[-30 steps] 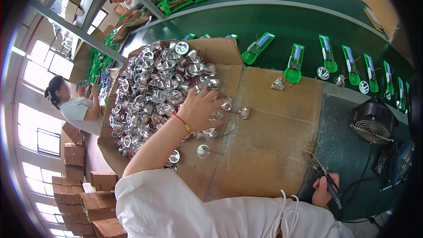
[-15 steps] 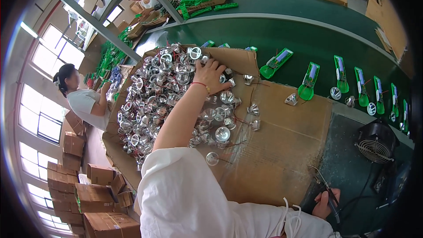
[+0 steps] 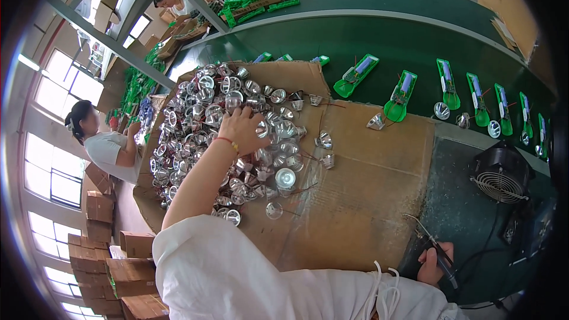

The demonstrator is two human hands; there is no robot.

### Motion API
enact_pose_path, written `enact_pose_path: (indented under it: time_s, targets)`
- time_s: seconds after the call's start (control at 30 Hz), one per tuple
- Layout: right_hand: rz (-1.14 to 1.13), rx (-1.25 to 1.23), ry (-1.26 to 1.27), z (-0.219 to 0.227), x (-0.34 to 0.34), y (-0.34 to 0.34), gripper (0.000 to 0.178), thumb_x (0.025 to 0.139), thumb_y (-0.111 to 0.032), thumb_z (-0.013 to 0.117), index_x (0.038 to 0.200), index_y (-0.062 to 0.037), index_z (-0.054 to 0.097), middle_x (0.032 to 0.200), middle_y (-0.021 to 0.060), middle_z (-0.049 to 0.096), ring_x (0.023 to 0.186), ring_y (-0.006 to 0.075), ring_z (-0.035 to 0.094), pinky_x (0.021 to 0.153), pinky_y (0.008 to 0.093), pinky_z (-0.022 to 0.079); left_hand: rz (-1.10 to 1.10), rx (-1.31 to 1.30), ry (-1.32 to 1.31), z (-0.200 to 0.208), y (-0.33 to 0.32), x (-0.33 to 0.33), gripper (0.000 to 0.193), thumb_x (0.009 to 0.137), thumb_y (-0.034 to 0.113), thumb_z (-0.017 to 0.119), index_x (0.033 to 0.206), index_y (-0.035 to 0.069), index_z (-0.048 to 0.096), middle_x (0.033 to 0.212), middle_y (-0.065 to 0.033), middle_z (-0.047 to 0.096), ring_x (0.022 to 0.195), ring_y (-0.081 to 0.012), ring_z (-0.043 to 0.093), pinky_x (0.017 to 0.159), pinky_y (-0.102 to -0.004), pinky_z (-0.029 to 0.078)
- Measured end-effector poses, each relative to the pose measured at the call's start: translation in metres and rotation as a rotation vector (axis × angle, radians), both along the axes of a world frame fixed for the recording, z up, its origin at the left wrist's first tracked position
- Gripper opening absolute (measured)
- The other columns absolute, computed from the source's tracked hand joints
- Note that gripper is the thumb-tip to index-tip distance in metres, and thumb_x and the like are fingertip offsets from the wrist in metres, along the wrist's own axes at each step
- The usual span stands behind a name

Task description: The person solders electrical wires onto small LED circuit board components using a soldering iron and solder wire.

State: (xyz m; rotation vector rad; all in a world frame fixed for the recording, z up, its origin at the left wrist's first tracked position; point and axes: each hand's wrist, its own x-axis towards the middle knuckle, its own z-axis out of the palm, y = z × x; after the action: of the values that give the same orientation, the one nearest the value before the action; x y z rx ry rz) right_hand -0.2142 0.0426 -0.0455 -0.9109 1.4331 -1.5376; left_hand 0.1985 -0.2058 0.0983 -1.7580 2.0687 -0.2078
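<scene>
Scuffed brown cardboard sheet (image 3: pixel 367 184) lies on a dark green bench (image 3: pixel 453 166). Green belt (image 3: pixel 255 41) runs past its far edge, row of green lamp cases (image 3: pixel 398 98) on it. Black fan (image 3: pixel 501 172) stands right of the sheet. Beyond its left side: co-worker in a white top (image 3: pixel 109 151), stacked boxes (image 3: pixel 131 269), windows (image 3: pixel 54 163).

Shiny lamp cups (image 3: pixel 195 112) are heaped at the sheet's left, some loose toward its middle. Left hand (image 3: pixel 242 130) on the heap: fingers spread, half bent, touching cups; can't tell if one's gripped. Right hand (image 3: pixel 431 266), by its near right corner: fingers wrapped round a soldering iron (image 3: pixel 437 245), tip at the sheet's right edge.
</scene>
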Motion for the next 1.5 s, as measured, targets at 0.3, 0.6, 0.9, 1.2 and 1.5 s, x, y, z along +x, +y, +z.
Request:
enact_pose_path:
  time_s: [0.3, 0.6, 0.9, 1.2, 1.5]
  targets:
    - [-0.050, 0.012, -0.001, -0.005, 0.002, 0.001, 0.031, 0.078, -0.024, 0.060, 0.088, -0.0005, 0.043, 0.067, 0.0061, 0.047, 0.048, 0.0102, 0.048, 0.045, 0.0226, 0.041, -0.051, 0.108, 0.405, 0.023, 0.010, -0.021, 0.046, 0.070, 0.046, 0.064, 0.096, 0.009, 0.059, 0.096, -0.0103, 0.055, 0.090, -0.0303, 0.056, 0.077, -0.0429, 0.045]
    - [-0.094, -0.017, -0.056, 0.000, 0.014, -0.004, 0.030, 0.077, -0.022, 0.062, 0.087, -0.0018, 0.042, 0.067, 0.0060, 0.046, 0.047, 0.0099, 0.045, 0.043, 0.0218, 0.039, 0.153, -0.314, 0.008, -0.014, -0.098, 0.044, 0.044, 0.075, 0.047, 0.058, 0.110, 0.020, 0.059, 0.123, -0.0091, 0.044, 0.116, -0.0263, 0.040, 0.092, -0.0473, 0.035]
    - [-0.015, 0.002, -0.138, -0.004, -0.004, 0.010, 0.026, 0.077, -0.014, 0.061, 0.089, -0.0027, 0.041, 0.074, 0.0099, 0.049, 0.051, 0.0107, 0.049, 0.045, 0.0222, 0.042, 0.133, 0.211, 0.124, 0.000, -0.053, 0.014, 0.035, 0.071, 0.041, 0.057, 0.088, 0.012, 0.067, 0.099, -0.0162, 0.057, 0.096, -0.0332, 0.054, 0.083, -0.0396, 0.045]
    - [0.089, -0.001, -0.156, 0.006, -0.002, -0.002, 0.019, 0.077, -0.005, 0.059, 0.087, -0.0014, 0.043, 0.066, 0.0085, 0.053, 0.056, 0.0110, 0.051, 0.053, 0.0244, 0.043, -0.209, 0.144, 0.527, 0.042, -0.013, -0.046, 0.036, 0.072, 0.028, 0.065, 0.099, 0.004, 0.061, 0.105, -0.0144, 0.058, 0.094, -0.0294, 0.057, 0.082, -0.0356, 0.045]
    - [0.151, -0.040, -0.135, 0.005, -0.008, 0.004, 0.021, 0.078, -0.007, 0.062, 0.087, -0.0019, 0.044, 0.069, 0.0102, 0.056, 0.058, 0.0099, 0.052, 0.051, 0.0235, 0.042, -0.036, -0.033, 0.415, -0.063, -0.139, -0.191, 0.055, 0.066, 0.033, 0.068, 0.107, 0.004, 0.047, 0.103, -0.0184, 0.058, 0.096, -0.0321, 0.056, 0.082, -0.0385, 0.046]
